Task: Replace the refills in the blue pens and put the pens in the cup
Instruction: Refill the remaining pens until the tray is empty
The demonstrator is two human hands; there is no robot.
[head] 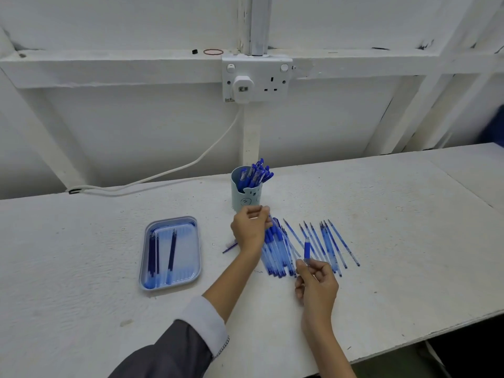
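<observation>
A pale blue cup [245,196] with a bear face stands at the back of the table, holding several capped blue pens [256,173]. In front of it lies a pile of blue pens [275,251], and to its right several thin refills [331,245] are spread out. My left hand [251,227] reaches over the top of the pile, fingers curled on a pen there. My right hand [316,282] pinches a pen part with a blue grip [307,249], held upright. A blue tray [170,252] on the left holds several dark refills.
A loose pen piece [230,246] lies left of my left wrist. A white cable [152,175] runs from the wall socket [256,79] down onto the table's back left. The table's front edge [409,342] runs close at the lower right.
</observation>
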